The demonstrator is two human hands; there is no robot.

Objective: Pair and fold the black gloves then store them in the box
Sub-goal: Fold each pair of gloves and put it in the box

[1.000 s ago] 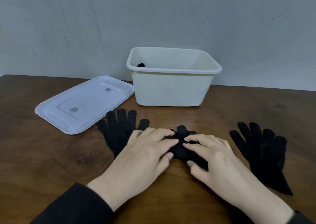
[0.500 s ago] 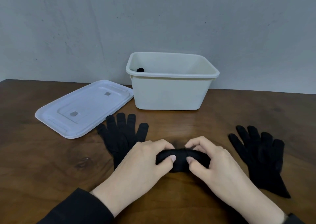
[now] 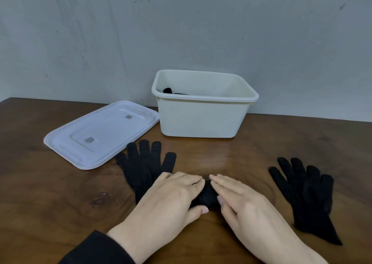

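Hands, two point(image 3: 171, 197) point(image 3: 247, 205), press flat, neither grip closed, on perhaps one folded pair point(image 3: 207, 198).

Your left hand point(image 3: 173, 195) and right hand point(image 3: 239, 201) lie side by side on the folded glove bundle point(image 3: 207, 198), fingers laid flat over it, both thumbs at its near edge. A flat black glove point(image 3: 145, 167) lies just left of your left hand; another glove point(image 3: 308, 193) lies apart to the right. The open box point(image 3: 201, 118) stands behind on the wooden surface point(image 3: 50, 193), something black inside, its lid point(image 3: 100, 132) beside it.
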